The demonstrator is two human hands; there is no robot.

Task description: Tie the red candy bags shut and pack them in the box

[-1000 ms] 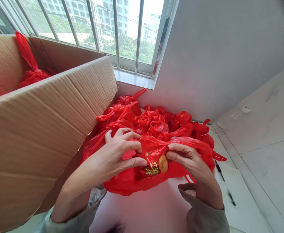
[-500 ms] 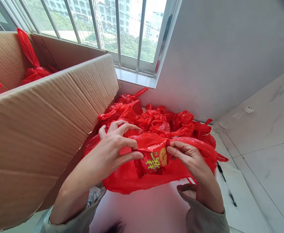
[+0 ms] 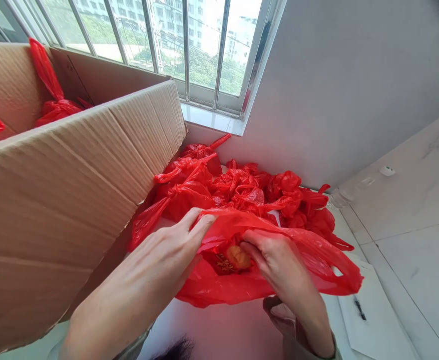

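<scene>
An opened red plastic bag (image 3: pixel 219 292) spreads across the white table in front of me. My left hand (image 3: pixel 177 245) is closed on the bag's rim at its left side, thumb and fingers together. Inside the bag lies a small red biscuit packet (image 3: pixel 225 262) with yellow lettering and a round biscuit picture. My right hand (image 3: pixel 275 252) reaches into the bag's mouth, its fingers pinched at the packet's right edge. One bag handle (image 3: pixel 350 275) loops out to the right of my right wrist.
Several knotted red bags (image 3: pixel 242 185) are piled behind, against the wall. A tall cardboard box (image 3: pixel 72 185) with more red bags (image 3: pixel 56 110) stands at left below the barred window (image 3: pixel 204 50). At right are a clear bottle (image 3: pixel 341 197), white paper (image 3: pixel 369 335) and a pen (image 3: pixel 360 307).
The biscuit packet has gone from above the bag's mouth down into it, with my right hand following. My left hand has left the packet and taken the bag's rim.
</scene>
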